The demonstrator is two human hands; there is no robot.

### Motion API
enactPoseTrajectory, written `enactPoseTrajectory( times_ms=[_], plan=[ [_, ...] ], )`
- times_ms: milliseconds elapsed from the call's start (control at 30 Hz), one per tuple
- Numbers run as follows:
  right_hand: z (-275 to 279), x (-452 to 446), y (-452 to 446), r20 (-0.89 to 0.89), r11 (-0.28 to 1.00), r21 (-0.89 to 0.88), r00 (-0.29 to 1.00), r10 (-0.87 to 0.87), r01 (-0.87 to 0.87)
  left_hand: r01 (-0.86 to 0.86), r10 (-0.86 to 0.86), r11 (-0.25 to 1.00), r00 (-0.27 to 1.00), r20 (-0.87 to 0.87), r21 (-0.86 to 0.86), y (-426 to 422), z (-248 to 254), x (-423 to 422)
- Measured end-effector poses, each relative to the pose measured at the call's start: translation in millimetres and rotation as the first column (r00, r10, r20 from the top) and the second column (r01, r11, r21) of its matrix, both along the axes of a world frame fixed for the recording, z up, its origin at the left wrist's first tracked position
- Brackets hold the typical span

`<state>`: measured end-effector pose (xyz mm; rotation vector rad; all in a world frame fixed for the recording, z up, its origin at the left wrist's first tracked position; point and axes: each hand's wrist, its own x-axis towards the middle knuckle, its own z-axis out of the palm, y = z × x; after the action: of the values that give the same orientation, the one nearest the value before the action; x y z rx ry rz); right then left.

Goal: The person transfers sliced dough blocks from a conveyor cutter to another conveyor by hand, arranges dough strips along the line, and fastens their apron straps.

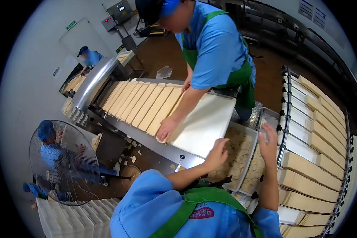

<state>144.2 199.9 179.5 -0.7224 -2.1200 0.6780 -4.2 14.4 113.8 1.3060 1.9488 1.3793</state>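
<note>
My left hand (217,155) hangs near the end of the white conveyor belt (204,125), its fingers curled but apart and nothing in it. Over the bins of scraps (236,152), beside the rack, my right hand (268,141) is raised with spread fingers, holding nothing. Long pale dough strips (142,103) lie side by side on the belt. Across from me a co-worker (214,51) leans over the belt, one hand pressed on the nearest strip and the other at its far end.
At the right stands a rack (285,131) bearing pale strips (309,172). A wire fan (65,162) and stacked white trays (75,218) are at the lower left. A metal machine (95,85) spans the belt's far end. Other people (51,152) work at the left.
</note>
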Motion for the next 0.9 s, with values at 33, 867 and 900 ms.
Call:
enactPoseTrajectory(
  times_ms=[33,867,900],
  plan=[
    [0.3,-9.2,-9.5,0.011,1.000,-0.005,1.000,0.009,-0.009,-0.033,0.034,0.999,0.997,0.074,-0.014,-16.1,0.9,-15.4],
    [-133.3,-429.9,-129.4,0.688,0.989,-0.143,0.715,0.122,-0.030,-0.565,0.583,0.714,0.807,-0.096,-0.414,-169.5,-75.2,-279.9],
    [-136.2,-449.7,-120.8,0.720,0.994,-0.100,0.692,0.051,0.031,-0.551,0.577,0.731,0.814,-0.066,-0.403,-173.2,-79.2,-282.0]
  ],
)
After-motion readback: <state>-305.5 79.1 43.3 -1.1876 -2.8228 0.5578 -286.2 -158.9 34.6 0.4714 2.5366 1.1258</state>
